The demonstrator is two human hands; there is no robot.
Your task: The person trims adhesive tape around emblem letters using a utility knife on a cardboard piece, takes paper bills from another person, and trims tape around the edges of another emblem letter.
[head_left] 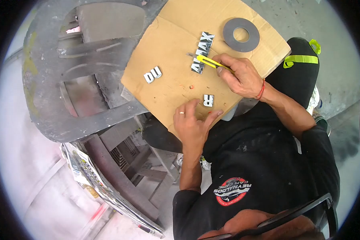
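Your right hand (pixel 244 77) grips the yellow cutter (pixel 212 63), its tip at the long badge (pixel 203 52); the tape roll (pixel 229 35) lies beyond. Your left hand (pixel 191 125), open with fingers spread, rests on the cardboard (pixel 164 48) beside the small badge (pixel 208 100).

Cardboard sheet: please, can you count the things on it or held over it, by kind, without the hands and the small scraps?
Groups of silver letters: 3
Roll of grey tape: 1
Yellow cutter, held in the right hand: 1
Total: 5
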